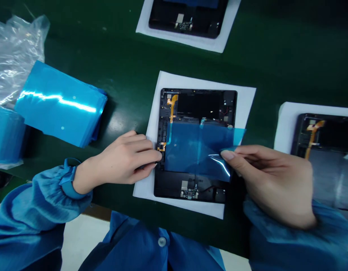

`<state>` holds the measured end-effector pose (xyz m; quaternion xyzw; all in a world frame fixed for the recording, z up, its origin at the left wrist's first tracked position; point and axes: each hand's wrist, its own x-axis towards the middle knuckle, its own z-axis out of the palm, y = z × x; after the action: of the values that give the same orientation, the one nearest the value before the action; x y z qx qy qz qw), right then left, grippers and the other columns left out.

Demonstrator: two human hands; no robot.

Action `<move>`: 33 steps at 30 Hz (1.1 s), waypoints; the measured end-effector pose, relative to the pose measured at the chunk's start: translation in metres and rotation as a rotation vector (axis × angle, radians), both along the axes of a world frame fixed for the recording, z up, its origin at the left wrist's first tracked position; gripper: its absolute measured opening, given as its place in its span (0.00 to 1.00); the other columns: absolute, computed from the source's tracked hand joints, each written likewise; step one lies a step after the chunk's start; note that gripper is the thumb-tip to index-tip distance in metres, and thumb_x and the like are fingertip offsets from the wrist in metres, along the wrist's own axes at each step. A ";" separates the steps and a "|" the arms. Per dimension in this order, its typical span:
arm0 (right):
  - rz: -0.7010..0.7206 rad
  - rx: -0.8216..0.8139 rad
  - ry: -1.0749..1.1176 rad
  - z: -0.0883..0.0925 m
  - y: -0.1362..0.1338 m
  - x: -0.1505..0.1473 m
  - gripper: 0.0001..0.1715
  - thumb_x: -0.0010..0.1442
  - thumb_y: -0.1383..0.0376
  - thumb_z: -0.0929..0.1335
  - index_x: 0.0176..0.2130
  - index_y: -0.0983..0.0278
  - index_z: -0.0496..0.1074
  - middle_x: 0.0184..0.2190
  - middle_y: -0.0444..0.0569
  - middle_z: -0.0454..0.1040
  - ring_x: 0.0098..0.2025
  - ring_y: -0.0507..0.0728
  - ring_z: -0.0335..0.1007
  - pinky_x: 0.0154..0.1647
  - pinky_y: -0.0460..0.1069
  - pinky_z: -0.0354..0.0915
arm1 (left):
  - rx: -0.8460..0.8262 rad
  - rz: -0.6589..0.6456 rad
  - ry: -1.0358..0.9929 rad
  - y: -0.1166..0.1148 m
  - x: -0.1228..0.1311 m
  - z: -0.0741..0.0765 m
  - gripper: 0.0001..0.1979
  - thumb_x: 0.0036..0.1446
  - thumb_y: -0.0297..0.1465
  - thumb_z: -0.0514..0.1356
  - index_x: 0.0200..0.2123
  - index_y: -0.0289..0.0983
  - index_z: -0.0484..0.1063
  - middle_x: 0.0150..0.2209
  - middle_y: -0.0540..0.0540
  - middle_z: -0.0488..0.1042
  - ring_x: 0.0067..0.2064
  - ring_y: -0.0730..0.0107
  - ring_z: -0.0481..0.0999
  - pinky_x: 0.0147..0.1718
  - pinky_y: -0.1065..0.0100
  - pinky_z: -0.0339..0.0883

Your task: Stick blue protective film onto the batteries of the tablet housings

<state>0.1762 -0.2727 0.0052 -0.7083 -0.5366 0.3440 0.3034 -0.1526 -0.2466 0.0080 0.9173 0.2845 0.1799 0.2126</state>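
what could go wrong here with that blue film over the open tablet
1. The translucent blue film sheet, pinched only at its right edge by the right hand, already buckles there and might crease.
2. The left hand presses beside the thin orange flex cable on the open black tablet frame; a slip could snag it.

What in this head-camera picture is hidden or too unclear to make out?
- Middle of the open tablet: covered by the blue film.
- Right hand fingertips: hidden behind the film.
- Right-hand tablet: cut off by the frame edge.
- Top tablet: cut off by the top edge.
- Circuit parts: too small and blurred.
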 end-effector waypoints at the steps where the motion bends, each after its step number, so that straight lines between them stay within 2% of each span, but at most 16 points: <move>1: 0.003 -0.007 -0.003 0.001 0.001 0.000 0.12 0.53 0.51 0.82 0.32 0.54 0.86 0.25 0.44 0.81 0.25 0.53 0.75 0.27 0.48 0.73 | 0.001 0.004 0.004 0.000 0.000 0.000 0.04 0.73 0.28 0.59 0.46 0.38 0.73 0.37 0.49 0.79 0.37 0.67 0.73 0.37 0.62 0.62; 14: 0.020 -0.052 0.011 0.006 0.009 -0.007 0.15 0.50 0.49 0.80 0.31 0.56 0.87 0.26 0.46 0.83 0.25 0.55 0.79 0.28 0.48 0.76 | -0.016 0.019 0.016 0.000 0.000 0.001 0.05 0.72 0.27 0.59 0.46 0.38 0.76 0.38 0.49 0.80 0.37 0.66 0.74 0.37 0.61 0.64; 21: 0.047 -0.006 -0.024 0.002 0.009 -0.005 0.14 0.52 0.50 0.80 0.31 0.57 0.87 0.25 0.47 0.82 0.23 0.54 0.75 0.24 0.48 0.72 | -0.021 0.026 0.016 -0.001 0.002 0.005 0.06 0.72 0.27 0.59 0.45 0.37 0.76 0.36 0.49 0.79 0.35 0.67 0.74 0.36 0.61 0.64; 29: 0.075 0.013 0.027 -0.001 0.006 -0.007 0.15 0.55 0.52 0.79 0.34 0.61 0.86 0.26 0.48 0.83 0.25 0.55 0.77 0.27 0.49 0.75 | -0.034 0.025 0.028 0.001 0.000 0.004 0.05 0.72 0.28 0.59 0.46 0.38 0.76 0.38 0.48 0.80 0.37 0.67 0.76 0.36 0.62 0.64; 33: 0.098 0.106 -0.080 0.000 0.001 -0.010 0.16 0.59 0.53 0.79 0.42 0.61 0.85 0.28 0.45 0.82 0.26 0.53 0.76 0.31 0.50 0.77 | -0.036 0.026 0.033 0.001 -0.001 0.004 0.05 0.73 0.28 0.58 0.46 0.39 0.75 0.39 0.48 0.80 0.37 0.67 0.76 0.36 0.62 0.64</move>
<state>0.1667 -0.2714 0.0054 -0.6774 -0.5997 0.3009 0.3016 -0.1532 -0.2455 0.0119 0.9124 0.3030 0.1626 0.2219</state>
